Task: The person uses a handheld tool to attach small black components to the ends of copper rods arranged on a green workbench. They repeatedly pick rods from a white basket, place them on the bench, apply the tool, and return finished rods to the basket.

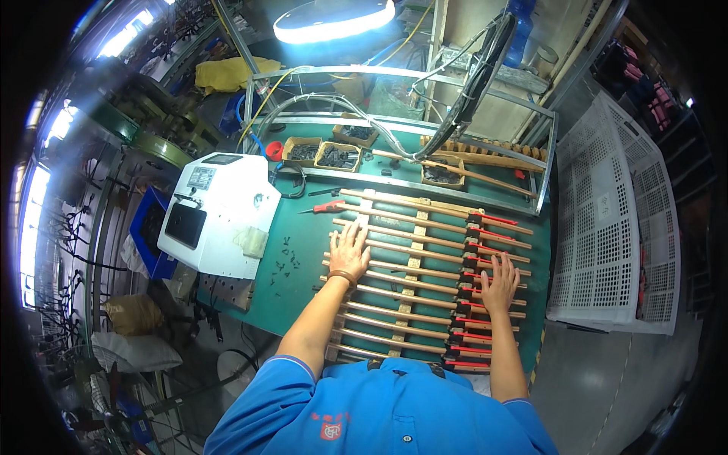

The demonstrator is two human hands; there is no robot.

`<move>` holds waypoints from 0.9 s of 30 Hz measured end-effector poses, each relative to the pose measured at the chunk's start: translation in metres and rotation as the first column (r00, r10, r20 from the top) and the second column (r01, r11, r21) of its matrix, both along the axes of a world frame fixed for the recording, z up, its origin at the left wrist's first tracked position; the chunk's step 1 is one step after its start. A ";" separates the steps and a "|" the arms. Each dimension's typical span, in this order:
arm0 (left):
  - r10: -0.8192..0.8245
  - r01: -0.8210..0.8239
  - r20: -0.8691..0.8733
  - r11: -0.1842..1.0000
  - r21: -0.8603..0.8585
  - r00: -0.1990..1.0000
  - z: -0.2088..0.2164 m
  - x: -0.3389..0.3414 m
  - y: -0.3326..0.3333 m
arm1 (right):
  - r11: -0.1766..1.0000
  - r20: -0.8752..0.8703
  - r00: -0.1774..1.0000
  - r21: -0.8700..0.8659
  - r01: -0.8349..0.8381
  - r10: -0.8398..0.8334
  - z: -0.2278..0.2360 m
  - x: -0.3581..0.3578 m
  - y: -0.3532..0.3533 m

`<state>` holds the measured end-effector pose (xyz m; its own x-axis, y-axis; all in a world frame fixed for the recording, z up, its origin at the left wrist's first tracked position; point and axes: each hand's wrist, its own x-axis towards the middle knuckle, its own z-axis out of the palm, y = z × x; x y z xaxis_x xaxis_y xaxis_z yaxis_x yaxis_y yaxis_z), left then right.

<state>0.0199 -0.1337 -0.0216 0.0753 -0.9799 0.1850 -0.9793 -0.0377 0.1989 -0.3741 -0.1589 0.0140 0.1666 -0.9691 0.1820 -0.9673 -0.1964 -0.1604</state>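
Several long copper-coloured rods [398,233] lie side by side across light slotted strips [406,309] on the green tabletop. Toward their right ends, a row of black clips [464,292] and thin red strips [497,221] sits on them. My left hand [349,249] rests over the rods' left ends, fingers spread and holding nothing. Over the right ends lies my right hand [500,285], its fingers also apart, near the red strips; whether it presses on them I cannot tell. A red-handled screwdriver [329,207] lies just beyond my left hand.
On the left stands a white machine [220,216], with scattered small black pieces [285,262] beside it. Boxes of black parts [338,157] stand at the back, by a metal frame [485,199]. A white perforated crate [607,220] flanks the right side. A bright lamp [334,26] hangs above.
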 end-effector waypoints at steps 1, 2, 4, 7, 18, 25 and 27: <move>0.001 -0.001 0.000 1.000 -0.002 1.000 0.000 0.000 0.000 | 1.000 0.000 1.000 -0.004 0.000 0.000 0.000 0.000 0.000; 0.001 -0.001 -0.001 1.000 -0.002 1.000 0.001 0.000 0.000 | 1.000 0.006 1.000 -0.020 -0.006 0.006 -0.001 -0.001 0.001; 0.002 -0.002 0.002 1.000 -0.001 1.000 0.002 -0.001 0.001 | 0.999 0.019 1.000 -0.052 -0.015 0.016 -0.003 -0.001 0.000; 0.006 -0.006 -0.009 1.000 0.002 1.000 0.001 -0.002 0.000 | 0.999 0.018 1.000 -0.050 -0.012 0.013 -0.002 -0.001 -0.001; 0.001 -0.001 -0.014 1.000 -0.005 1.000 0.006 -0.001 0.002 | 0.999 0.000 1.000 -0.028 -0.018 0.018 -0.002 -0.001 -0.002; -0.024 0.023 -0.018 0.999 -0.027 1.000 0.004 -0.002 -0.005 | 0.999 0.009 1.000 -0.033 -0.014 0.014 -0.010 -0.004 -0.003; -0.020 0.020 -0.022 1.000 -0.007 1.000 0.011 -0.005 -0.005 | 0.999 0.012 1.000 -0.042 -0.014 0.014 -0.011 -0.006 -0.006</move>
<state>0.0152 -0.1383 -0.0108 0.0596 -0.9800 0.1899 -0.9751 -0.0165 0.2210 -0.3805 -0.1647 0.0029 0.1778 -0.9581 0.2244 -0.9624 -0.2169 -0.1634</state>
